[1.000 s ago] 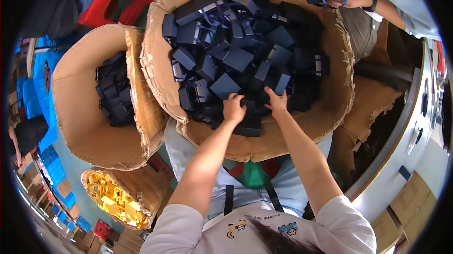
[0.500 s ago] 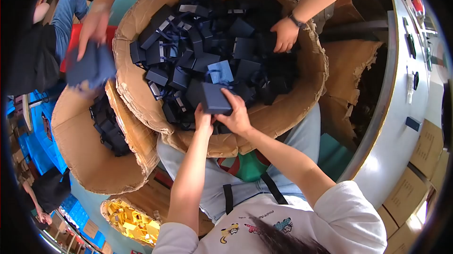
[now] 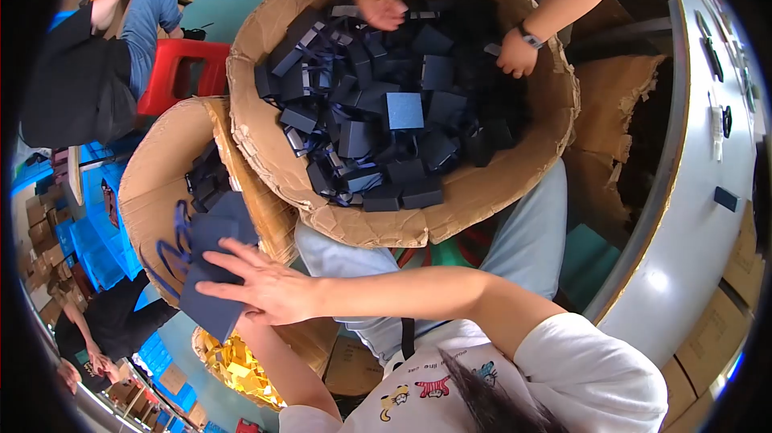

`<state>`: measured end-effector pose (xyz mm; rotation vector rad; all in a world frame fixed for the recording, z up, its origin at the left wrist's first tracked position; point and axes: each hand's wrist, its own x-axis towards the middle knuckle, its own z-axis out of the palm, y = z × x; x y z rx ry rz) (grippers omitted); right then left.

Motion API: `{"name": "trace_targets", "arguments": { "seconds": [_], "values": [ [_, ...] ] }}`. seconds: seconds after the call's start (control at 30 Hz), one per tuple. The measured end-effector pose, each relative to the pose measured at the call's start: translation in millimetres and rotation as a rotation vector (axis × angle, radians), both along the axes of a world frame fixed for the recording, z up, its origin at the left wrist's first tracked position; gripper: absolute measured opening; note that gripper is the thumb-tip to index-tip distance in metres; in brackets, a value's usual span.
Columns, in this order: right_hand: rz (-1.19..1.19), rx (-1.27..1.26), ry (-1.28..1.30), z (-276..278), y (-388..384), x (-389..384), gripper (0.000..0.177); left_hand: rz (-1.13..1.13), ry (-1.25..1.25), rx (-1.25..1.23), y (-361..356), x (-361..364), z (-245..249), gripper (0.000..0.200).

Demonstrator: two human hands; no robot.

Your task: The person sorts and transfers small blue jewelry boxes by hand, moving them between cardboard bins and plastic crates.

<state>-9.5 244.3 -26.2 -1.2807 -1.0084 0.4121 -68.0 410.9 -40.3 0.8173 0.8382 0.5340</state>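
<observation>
My right hand (image 3: 261,280) grips several dark blue boxes (image 3: 211,298), its fingers spread over their near side. Beneath them, my left hand (image 3: 252,322) supports the boxes and is mostly hidden by them and my right hand. Blue ribbon loops (image 3: 173,248) hang off the boxes' left side. The held boxes are over the near edge of the smaller carton (image 3: 153,168), which has dark boxes inside. A large round carton (image 3: 370,228) holds many dark boxes with ribbons, and a lighter blue box (image 3: 404,110) lies on top.
A co-worker's hands (image 3: 379,0) (image 3: 517,53) reach into the large carton. Nearby are a red stool (image 3: 181,71), a carton of yellow pieces (image 3: 241,369) and a grey metal table (image 3: 643,272) with a small dark box (image 3: 726,198). Other people are at left.
My hands have moved left and down from the large carton to beside the smaller one, now holding several boxes. The co-worker's hand at left has released its boxes and moved over the large carton.
</observation>
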Motion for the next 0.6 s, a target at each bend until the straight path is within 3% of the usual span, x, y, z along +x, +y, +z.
{"name": "trace_targets", "arguments": {
  "seconds": [0.07, 0.17, 0.23, 0.3, 0.37, 0.4, 0.43, 0.47, 0.5, 0.53, 0.57, 0.6],
  "values": [
    [-0.048, -0.001, -0.045, 4.9, 3.3, 2.2, 0.081, 0.110, 0.056, -0.092, 50.7, -26.1, -20.0, 0.037],
    [-0.237, -0.095, -0.039, -37.1, -20.7, 32.9, 0.070, 0.468, 0.290, -0.247, 122.6, -74.2, -77.2, 0.034],
    [-0.555, -0.245, -0.026, -89.8, -67.0, 66.3, 0.060, 0.623, 0.392, -0.272, 128.0, -92.1, -90.8, 0.033],
    [-0.795, -0.615, -0.199, -164.8, -134.4, 99.8, 0.059, 0.613, 0.429, -0.282, 100.2, -75.4, -90.8, 0.032],
    [-0.910, -1.159, 0.026, -245.1, -209.3, 120.3, 0.079, 0.639, 0.578, -0.031, 75.1, -63.4, -98.6, 0.032],
    [-0.992, -1.403, 0.250, -258.8, -232.5, 134.4, 0.089, 0.572, 0.583, 0.193, 43.1, -43.7, -93.0, 0.039],
    [-0.988, -1.496, 0.273, -279.7, -259.5, 149.9, 0.097, 0.440, 0.549, 0.299, 12.6, -26.5, -87.3, 0.041],
    [-1.011, -1.365, 0.128, -309.0, -289.0, 161.0, 0.100, 0.312, 0.505, 0.406, -4.4, -11.2, -86.3, 0.044],
    [-1.027, -1.229, -0.004, -331.6, -313.8, 173.6, 0.103, 0.075, 0.214, 0.337, 1.5, -18.9, -112.9, 0.041],
    [-0.879, -1.226, 0.411, -347.4, -328.5, 190.0, 0.111, 0.133, 0.398, 0.426, -45.2, 22.7, -81.2, 0.038],
    [-0.836, -1.207, 0.497, -354.9, -332.3, 195.6, 0.115, 0.090, 0.473, 0.514, -67.5, 37.4, -75.6, 0.035],
    [-0.667, -1.494, 0.458, -336.1, -318.0, 200.6, 0.115, -0.019, 0.509, 0.675, -73.0, 38.7, -86.4, 0.033]
  ]
}}
